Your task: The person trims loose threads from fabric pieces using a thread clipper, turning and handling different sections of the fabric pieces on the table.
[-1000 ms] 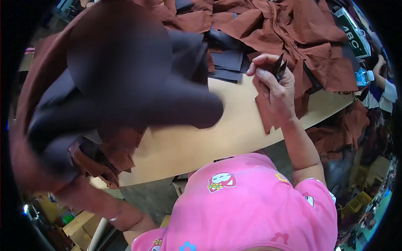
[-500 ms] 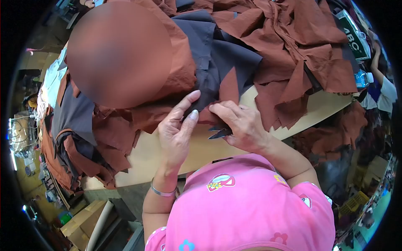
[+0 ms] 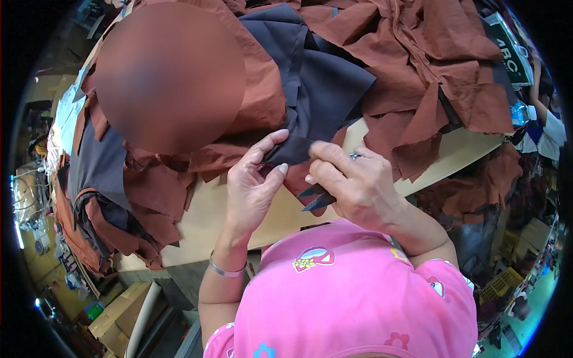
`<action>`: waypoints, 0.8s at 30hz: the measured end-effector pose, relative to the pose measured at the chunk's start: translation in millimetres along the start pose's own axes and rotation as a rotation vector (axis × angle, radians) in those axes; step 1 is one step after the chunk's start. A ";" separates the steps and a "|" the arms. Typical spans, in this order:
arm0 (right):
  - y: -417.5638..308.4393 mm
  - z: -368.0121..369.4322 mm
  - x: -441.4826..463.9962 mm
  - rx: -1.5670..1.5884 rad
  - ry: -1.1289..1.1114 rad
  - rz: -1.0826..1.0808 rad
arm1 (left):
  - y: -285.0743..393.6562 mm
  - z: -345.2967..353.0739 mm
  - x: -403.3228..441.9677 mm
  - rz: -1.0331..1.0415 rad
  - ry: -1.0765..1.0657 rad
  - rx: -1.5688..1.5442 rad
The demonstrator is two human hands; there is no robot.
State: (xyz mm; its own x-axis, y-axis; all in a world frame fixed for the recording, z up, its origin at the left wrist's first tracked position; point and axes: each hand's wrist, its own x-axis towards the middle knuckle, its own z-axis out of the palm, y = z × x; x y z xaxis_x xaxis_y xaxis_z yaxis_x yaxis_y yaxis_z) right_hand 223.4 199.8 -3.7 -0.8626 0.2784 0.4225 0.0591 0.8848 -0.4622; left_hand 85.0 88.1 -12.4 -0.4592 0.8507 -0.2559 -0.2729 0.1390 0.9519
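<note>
Dark grey fabric (image 3: 334, 89), joined to rust-brown fabric (image 3: 259, 77), stretches between my hands. My left hand (image 3: 250, 191) pinches its near edge between thumb and forefinger. In my right hand (image 3: 364, 182) are thread snips (image 3: 317, 198), the dark blades pointing down and left below the palm. The thumb and forefinger of that same hand pinch the grey edge a little to the right. A rust-brown flap (image 3: 300, 179) hangs under the grey edge, partly behind the snips. A round blurred patch hides the cloth at upper left.
Heaped rust-brown cloth (image 3: 412, 65) covers the far side of the pale tabletop (image 3: 221, 221). At the right edge are a green ABC box (image 3: 510, 51) and a water bottle (image 3: 522, 113). Another person's arm (image 3: 539, 101) shows beyond. A cardboard box (image 3: 119, 316) sits below left.
My right hand has moved slightly right and now pinches the grey edge instead of the rust-brown piece. The upright rust-brown point beside it has dropped. My left hand stays nearly in place.
</note>
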 end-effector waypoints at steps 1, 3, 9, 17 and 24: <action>0.6 3.6 1.6 0.047 -0.010 0.067 | 0.1 -0.4 0.3 -0.006 -0.012 -0.013; 2.7 13.0 3.9 0.143 -0.036 0.199 | 1.5 1.5 1.3 0.023 -0.011 -0.045; 17.0 25.1 -5.6 0.424 0.009 0.221 | 0.9 -9.4 1.9 -0.054 -0.056 -0.116; -4.1 -4.7 -2.0 0.426 -0.207 0.154 | 3.6 -4.9 2.5 -0.119 -0.043 -0.248; -11.8 17.6 -11.7 0.435 -0.304 -0.061 | -3.5 -3.2 5.7 0.010 -0.084 -0.127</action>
State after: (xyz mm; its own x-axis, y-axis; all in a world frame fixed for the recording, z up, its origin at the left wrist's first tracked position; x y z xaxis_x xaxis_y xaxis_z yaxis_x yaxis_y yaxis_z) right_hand 223.9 179.5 -16.9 -0.9683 0.0534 0.2439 -0.1540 0.6414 -0.7516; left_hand 80.6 90.8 -17.7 -0.3917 0.8918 -0.2264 -0.3762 0.0693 0.9239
